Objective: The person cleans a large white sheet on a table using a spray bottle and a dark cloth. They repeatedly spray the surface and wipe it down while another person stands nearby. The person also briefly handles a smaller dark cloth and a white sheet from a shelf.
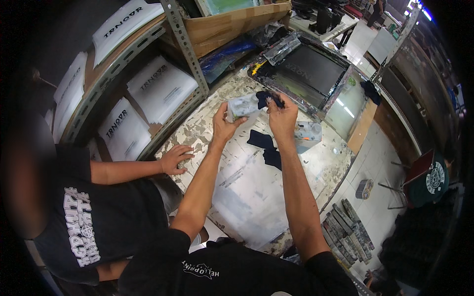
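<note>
My left hand (225, 126) is closed around a pale, stained plastic container (243, 105), held tilted above the worn table (200, 116). My right hand (283, 114) pinches a dark navy cloth (262, 100) at the container's right end; whether the cloth goes inside the container I cannot tell. Below my hands, more dark cloth pieces (260, 139) lie on the table, partly behind my right forearm. Beside that forearm stands a second pale container (309, 131) with orange marks. A whitish translucent sheet (249, 197) is spread between my forearms.
A framed printing screen (313, 71) lies at the table's far right. To the left, a co-worker's hand (177, 159) rests on the table edge. Metal shelves (195, 54) hold stacks of printed sheets (160, 89). Dark bundled strips (348, 232) and a tin (365, 189) are on the floor.
</note>
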Available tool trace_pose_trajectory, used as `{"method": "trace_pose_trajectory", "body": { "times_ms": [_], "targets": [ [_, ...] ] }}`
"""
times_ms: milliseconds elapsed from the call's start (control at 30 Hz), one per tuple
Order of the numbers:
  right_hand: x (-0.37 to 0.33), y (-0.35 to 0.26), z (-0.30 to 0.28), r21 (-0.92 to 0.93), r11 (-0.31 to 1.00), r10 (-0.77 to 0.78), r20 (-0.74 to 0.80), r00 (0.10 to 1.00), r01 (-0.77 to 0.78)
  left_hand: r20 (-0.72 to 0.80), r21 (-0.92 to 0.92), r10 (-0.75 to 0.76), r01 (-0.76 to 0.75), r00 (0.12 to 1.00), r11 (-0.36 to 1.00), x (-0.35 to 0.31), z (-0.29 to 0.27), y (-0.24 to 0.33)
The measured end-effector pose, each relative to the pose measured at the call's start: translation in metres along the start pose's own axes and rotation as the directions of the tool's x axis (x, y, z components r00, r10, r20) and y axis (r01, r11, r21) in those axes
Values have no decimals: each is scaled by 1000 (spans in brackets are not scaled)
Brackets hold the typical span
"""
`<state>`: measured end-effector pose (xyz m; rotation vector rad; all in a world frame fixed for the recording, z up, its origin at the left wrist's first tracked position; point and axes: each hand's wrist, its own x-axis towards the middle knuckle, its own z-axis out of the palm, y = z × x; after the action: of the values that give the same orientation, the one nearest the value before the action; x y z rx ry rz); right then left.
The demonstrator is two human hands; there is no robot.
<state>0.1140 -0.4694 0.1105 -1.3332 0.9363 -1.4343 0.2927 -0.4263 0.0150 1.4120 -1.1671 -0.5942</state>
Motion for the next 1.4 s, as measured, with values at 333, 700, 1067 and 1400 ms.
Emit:
{"method": "trace_pose_trajectory", "body": {
  "times_ms": [333, 700, 1067, 1400],
  "targets": [
    [-28, -14, -16, -410, 846, -279, 205, 938, 341, -25, 387, 146, -125, 989, 914, -34, -25, 68],
    [-71, 69, -19, -114, 960, 267, 80, 960, -257, 299, 724, 157, -331, 941, 606, -28, -38, 127],
    [-102, 105, -8, 259, 849, 459, 69, 886, -460, 364, 797, -15, -303, 931, 522, -27, -30, 109],
    [-97, 108, -5, 266, 846, 464, 61, 884, -462, 351, 785, 47, -321, 935, 530, -23, -35, 97]
  ]
}}
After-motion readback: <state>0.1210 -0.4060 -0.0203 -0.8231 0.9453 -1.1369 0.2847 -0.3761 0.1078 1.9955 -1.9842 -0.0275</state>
